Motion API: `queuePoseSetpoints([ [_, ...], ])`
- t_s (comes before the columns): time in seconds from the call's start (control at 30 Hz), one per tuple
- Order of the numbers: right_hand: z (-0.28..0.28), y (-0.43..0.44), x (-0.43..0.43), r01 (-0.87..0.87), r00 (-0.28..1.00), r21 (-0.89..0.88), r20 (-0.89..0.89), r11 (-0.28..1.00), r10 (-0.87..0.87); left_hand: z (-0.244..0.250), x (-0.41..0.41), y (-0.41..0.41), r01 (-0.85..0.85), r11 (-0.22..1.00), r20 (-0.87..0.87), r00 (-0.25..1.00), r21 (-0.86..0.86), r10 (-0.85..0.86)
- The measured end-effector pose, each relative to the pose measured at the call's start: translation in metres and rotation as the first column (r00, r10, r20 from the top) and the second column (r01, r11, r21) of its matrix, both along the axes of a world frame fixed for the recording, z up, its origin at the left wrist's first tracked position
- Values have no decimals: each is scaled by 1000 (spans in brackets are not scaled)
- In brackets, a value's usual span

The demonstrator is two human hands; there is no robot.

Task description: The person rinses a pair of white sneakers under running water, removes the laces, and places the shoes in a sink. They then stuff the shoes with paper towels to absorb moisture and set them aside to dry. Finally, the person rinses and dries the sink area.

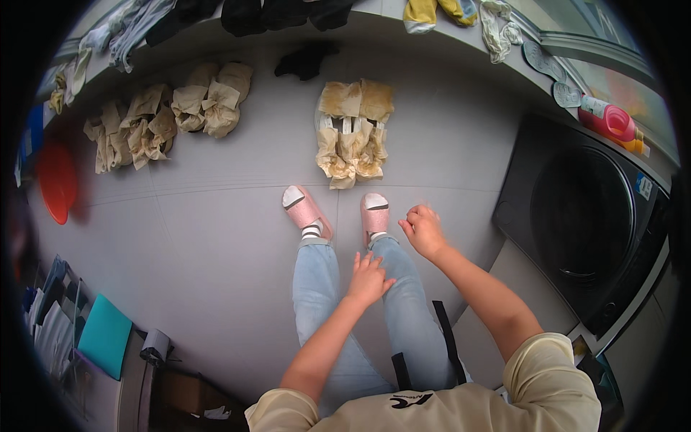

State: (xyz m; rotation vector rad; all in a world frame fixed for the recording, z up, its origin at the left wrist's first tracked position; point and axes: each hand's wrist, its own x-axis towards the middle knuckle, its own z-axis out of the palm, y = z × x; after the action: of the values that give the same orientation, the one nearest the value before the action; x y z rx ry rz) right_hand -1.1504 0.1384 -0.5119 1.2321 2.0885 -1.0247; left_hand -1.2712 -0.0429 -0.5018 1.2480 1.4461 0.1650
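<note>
My left hand [370, 278] hovers over my jeans near the knees, fingers apart and nothing in it. Further right, my right hand [424, 229] is held above the floor beside my right slipper [375, 218]. Its fingers are curled and slightly blurred, so whether they hold anything small is unclear. Ahead of my feet lies a pair of shoes [353, 135] covered in stained beige paper, with white strips showing through gaps. Several more paper-wrapped shoes [213, 100] stand in a row at the left. Neither hand touches them.
A black cloth [305, 59] lies on the floor by the ledge, which bears socks [421, 15], insoles [542, 62] and a pink detergent bottle [610, 119]. A black front-loading washing machine [583, 216] stands right. Left are a red basin [56, 181] and a teal folder [105, 335].
</note>
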Motion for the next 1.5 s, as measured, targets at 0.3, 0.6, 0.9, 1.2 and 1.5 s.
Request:
queuePoseSetpoints([
  [0.3,297,-159,180,513,857,-693,387,506,-339,247,-70,-134,-122,908,-358,933,-401,-32],
  [0.6,375,-220,213,514,806,-718,218,469,-550,356,-114,-84,147,957,-412,878,-252,-243],
  [0.9,419,-446,178,853,-19,-492,306,-175,-952,302,-156,-10,506,766,-191,771,-396,-608],
  [1.2,305,-698,129,954,284,55,148,294,-947,319,-28,59,680,632,-258,579,-372,-774],
  [1.5,300,-692,258,915,-369,-129,117,-382,-922,330,192,104,694,720,-483,627,-10,-611],
])
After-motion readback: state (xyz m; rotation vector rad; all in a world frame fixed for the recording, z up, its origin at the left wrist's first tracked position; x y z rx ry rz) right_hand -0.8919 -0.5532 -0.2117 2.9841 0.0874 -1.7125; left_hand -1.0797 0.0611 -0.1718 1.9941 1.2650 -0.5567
